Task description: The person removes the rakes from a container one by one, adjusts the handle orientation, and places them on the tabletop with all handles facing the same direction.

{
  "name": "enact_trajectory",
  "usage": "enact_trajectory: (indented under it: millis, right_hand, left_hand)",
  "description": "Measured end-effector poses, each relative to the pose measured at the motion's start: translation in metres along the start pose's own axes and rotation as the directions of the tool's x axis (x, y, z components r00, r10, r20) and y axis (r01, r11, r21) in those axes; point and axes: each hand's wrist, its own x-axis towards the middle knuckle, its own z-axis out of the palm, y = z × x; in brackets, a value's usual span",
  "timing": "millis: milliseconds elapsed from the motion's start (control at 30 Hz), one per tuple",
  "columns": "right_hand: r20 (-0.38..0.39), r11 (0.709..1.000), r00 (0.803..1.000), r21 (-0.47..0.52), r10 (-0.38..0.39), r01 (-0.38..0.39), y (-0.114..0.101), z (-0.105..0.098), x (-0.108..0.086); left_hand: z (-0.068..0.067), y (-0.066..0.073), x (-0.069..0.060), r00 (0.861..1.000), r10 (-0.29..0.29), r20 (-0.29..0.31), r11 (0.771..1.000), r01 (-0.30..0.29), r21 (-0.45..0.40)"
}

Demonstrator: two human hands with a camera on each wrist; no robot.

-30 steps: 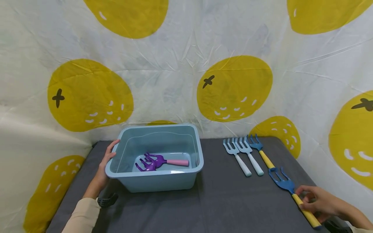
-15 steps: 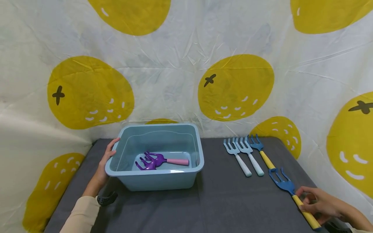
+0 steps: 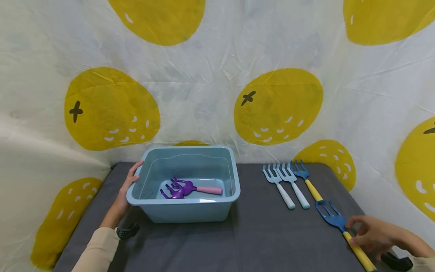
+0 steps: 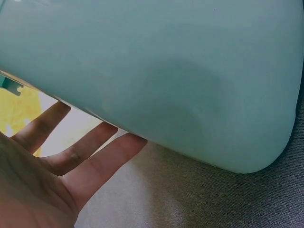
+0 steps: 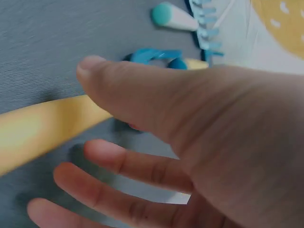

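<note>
A light blue plastic tub [image 3: 183, 210] stands at the left centre of the table. My left hand [image 3: 127, 190] rests against its left side; in the left wrist view the extended fingers [image 4: 102, 173] touch the tub's edge. Inside lie two purple hand-fork heads [image 3: 178, 192], one with a visible pink handle [image 3: 209, 190]. At the right, my right hand [image 3: 378, 234] hovers at the yellow handle of a blue hand fork [image 3: 334, 219] lying on the table. In the right wrist view thumb and fingers are spread apart, the handle [image 5: 42, 126] beside the thumb and not gripped.
Two pale blue hand forks [image 3: 283, 194] [image 3: 299, 194] with white handles lie side by side right of the tub. Another blue fork [image 3: 312, 189] with a yellow handle lies beside them. A fruit-patterned curtain [image 3: 210, 113] hangs behind the dark table [image 3: 272, 241].
My right hand's fingers have loosened from the yellow handle, and the fork stays on the table. The left hand keeps its place on the tub. The head view has shifted slightly.
</note>
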Motion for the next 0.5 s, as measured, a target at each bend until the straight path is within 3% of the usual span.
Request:
enact_trajectory:
  millis: [100, 200, 333, 500]
  right_hand:
    - [-0.045, 0.995, 0.999, -0.098, -0.007, 0.003, -0.029, -0.009, 0.000]
    - [-0.052, 0.975, 0.992, -0.199, -0.114, 0.102, -0.058, -0.020, 0.000]
    - [-0.036, 0.900, 0.952, -0.338, -0.305, 0.276, -0.095, -0.032, 0.004]
    - [-0.046, 0.809, 0.890, -0.441, -0.453, 0.389, -0.141, -0.038, 0.015]
  left_hand:
    - [-0.001, 0.001, 0.000, 1.000, -0.005, -0.002, 1.000, 0.005, 0.008]
    - [-0.002, 0.000, 0.001, 1.000, -0.008, -0.003, 1.000, 0.008, 0.018]
    - [-0.002, -0.001, 0.002, 1.000, -0.004, -0.003, 1.000, 0.004, 0.025]
    - [0.000, -0.002, 0.002, 1.000, 0.001, -0.011, 1.000, 0.000, 0.023]
